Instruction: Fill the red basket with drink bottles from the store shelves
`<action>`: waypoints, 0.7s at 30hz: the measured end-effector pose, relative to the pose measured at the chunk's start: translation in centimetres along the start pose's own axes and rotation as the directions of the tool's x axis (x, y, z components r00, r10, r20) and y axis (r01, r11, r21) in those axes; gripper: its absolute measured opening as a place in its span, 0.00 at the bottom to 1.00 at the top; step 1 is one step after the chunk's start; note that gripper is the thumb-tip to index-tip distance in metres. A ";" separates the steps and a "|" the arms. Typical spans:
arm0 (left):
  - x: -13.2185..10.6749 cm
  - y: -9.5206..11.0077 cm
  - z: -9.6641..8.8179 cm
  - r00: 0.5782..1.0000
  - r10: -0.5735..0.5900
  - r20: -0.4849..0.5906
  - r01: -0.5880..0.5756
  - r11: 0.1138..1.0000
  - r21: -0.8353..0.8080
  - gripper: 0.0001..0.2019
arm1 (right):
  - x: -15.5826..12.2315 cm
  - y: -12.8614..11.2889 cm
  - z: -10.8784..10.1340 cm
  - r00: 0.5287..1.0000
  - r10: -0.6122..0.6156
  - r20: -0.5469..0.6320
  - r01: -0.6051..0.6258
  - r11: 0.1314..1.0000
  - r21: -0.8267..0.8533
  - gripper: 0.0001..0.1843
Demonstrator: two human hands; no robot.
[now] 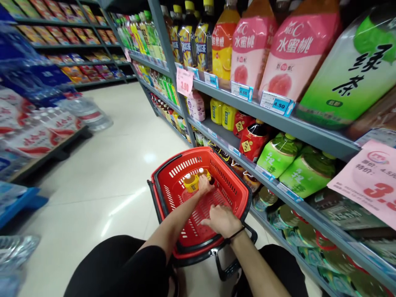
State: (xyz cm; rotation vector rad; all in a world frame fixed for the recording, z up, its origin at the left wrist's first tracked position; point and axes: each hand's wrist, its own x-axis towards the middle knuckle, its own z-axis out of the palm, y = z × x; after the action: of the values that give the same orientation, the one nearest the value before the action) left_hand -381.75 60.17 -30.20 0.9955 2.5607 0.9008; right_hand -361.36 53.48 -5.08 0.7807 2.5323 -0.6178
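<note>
A red shopping basket [176, 216] with a black rim stands on the floor between my knees. In its far end, two small yellow bottles [190, 183] with white caps stand upright side by side. My left hand [204, 185] reaches into the basket, its fingers closed round the right-hand bottle and partly hiding it. Something dark shows just beside these fingers; its kind is unclear. My right hand [224, 220], with a black band at the wrist, hovers over the basket's near right part. Its thumb and fingers are apart and nothing shows between them.
Drink shelves [216, 88] rise close along the right, with large pink peach bottles [284, 53] and a green tea bottle [355, 70]. A pink price sign [368, 181] juts out. Packs of bottles [43, 132] sit on a low pallet at left. Pale tiled floor [123, 165] lies between.
</note>
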 end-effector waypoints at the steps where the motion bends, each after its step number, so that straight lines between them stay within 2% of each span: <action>1: 0.4 0.6 -1.0 1.000 0.017 -0.003 -0.017 1.000 -0.017 0.25 | -0.1 0.1 0.0 1.000 -0.002 0.001 0.002 1.000 -0.007 0.30; 4: 2.2 3.2 -5.1 0.990 0.135 -0.049 -0.139 0.986 -0.094 0.24 | -0.2 0.4 -0.1 1.000 0.018 -0.009 -0.018 0.999 -0.034 0.28; 8: 4.1 8.5 -11.6 0.938 0.299 -0.175 -0.330 0.924 -0.191 0.14 | -0.1 0.1 0.2 1.000 0.024 -0.020 -0.025 0.998 -0.063 0.29; 10: 4.1 11.4 -14.4 0.902 0.375 -0.215 -0.419 0.880 -0.223 0.12 | 0.0 -0.3 0.5 1.000 -0.004 -0.012 0.003 0.998 -0.070 0.29; 12: 3.1 14.3 -16.5 0.860 0.457 -0.227 -0.505 0.829 -0.241 0.11 | 0.1 -0.6 0.8 1.000 -0.031 -0.006 0.030 0.997 -0.077 0.27; 14: 1.5 17.2 -17.4 0.810 0.545 -0.215 -0.586 0.770 -0.254 0.16 | 0.3 -0.7 1.0 0.999 -0.045 -0.010 0.044 0.995 -0.084 0.26; 15: 0.7 18.5 -17.5 0.775 0.598 -0.205 -0.633 0.732 -0.253 0.22 | 0.5 -0.8 1.1 0.999 -0.046 -0.011 0.045 0.995 -0.087 0.26; 18: -1.3 22.4 -16.4 0.658 0.728 -0.193 -0.751 0.616 -0.237 0.52 | 1.1 -1.0 1.0 1.000 -0.016 0.004 0.016 0.996 -0.089 0.25; 19: -1.6 23.6 -15.8 0.645 0.740 -0.189 -0.761 0.600 -0.246 0.60 | 1.4 -1.0 0.9 1.000 -0.001 0.014 0.002 0.996 -0.089 0.24; 21: -1.7 25.5 -14.5 0.680 0.713 -0.171 -0.724 0.618 -0.305 0.69 | 1.7 -1.1 0.6 0.999 0.017 0.036 -0.014 0.996 -0.087 0.23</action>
State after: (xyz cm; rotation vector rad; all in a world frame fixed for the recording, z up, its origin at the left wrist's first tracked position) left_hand -373.36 67.06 -2.88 1.9401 1.8483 1.5022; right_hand -363.12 53.08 -6.16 0.7510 2.4991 -0.5083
